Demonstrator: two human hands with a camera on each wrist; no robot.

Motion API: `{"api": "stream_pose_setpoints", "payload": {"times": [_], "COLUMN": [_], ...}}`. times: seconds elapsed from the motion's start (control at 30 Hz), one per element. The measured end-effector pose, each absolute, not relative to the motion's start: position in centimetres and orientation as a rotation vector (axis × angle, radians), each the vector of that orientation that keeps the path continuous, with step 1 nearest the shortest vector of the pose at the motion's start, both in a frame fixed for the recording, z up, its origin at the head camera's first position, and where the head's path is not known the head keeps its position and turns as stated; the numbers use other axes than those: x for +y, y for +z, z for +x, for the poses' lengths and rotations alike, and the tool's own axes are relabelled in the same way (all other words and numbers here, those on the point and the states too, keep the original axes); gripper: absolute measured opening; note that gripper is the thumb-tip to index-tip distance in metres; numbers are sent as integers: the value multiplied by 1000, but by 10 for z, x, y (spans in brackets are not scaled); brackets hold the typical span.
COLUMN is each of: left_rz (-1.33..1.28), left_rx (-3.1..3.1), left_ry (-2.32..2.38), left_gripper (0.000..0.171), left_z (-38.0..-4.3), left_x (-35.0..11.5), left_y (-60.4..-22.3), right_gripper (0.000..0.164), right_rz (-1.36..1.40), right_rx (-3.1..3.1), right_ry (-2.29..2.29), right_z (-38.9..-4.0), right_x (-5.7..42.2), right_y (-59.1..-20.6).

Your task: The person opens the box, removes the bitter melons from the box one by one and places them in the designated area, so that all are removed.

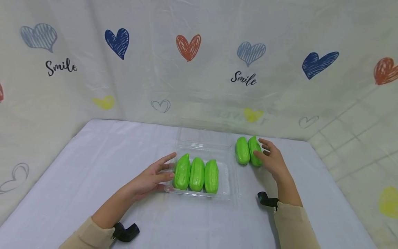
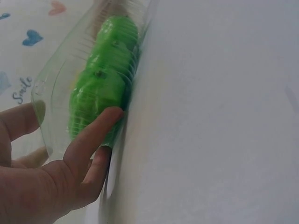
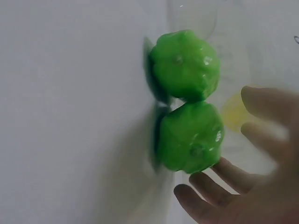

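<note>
A clear plastic box (image 1: 228, 180) with its lid raised at the back stands mid-table. Three glossy, bright green ribbed gourds lie side by side in its left part, the middle gourd (image 1: 197, 174) among them. My left hand (image 1: 152, 180) rests at the box's left wall with fingers extended, the fingertips right at the plastic. Two more such gourds lie on the cloth to the right of the box, a left one (image 1: 242, 151) and a right one (image 1: 254, 148). My right hand (image 1: 273, 160) reaches beside the right one, fingers spread, fingertips right at its side.
A white cloth (image 1: 192, 224) covers the table. Behind it hangs a pale sheet (image 1: 211, 20) printed with hearts and words. The transparent lid (image 1: 203, 136) stands up behind the box. Each wrist wears a small black device, such as the right one (image 1: 267, 199).
</note>
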State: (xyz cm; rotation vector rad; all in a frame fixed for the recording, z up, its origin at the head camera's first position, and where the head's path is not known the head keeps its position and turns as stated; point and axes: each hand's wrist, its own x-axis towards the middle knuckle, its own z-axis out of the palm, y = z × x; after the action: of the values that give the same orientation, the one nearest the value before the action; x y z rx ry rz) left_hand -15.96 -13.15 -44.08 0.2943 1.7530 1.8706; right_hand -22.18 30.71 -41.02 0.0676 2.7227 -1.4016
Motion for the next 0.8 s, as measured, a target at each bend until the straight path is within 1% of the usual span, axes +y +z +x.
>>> {"api": "stream_pose_setpoints", "payload": {"times": [0.37,0.6,0.8], "left_rz": [278,275,277], "left_rx": [1752,1746,1746], "left_ry": [1869,1875,1880], "left_gripper": [76,77,76], "left_z": [-158,-158,-158], "left_x": [-131,-130,-131], "left_y": [-438,-438,-438], "right_gripper": [67,64,59], "right_rz": [-33,-188,-311], "right_rx": [2801,2705,2596], "right_ry": [-1432,-1599,-1683], "right_z": [-214,-206,-200], "right_x": [291,275,257], "right_y": [-386,-367,-359]}}
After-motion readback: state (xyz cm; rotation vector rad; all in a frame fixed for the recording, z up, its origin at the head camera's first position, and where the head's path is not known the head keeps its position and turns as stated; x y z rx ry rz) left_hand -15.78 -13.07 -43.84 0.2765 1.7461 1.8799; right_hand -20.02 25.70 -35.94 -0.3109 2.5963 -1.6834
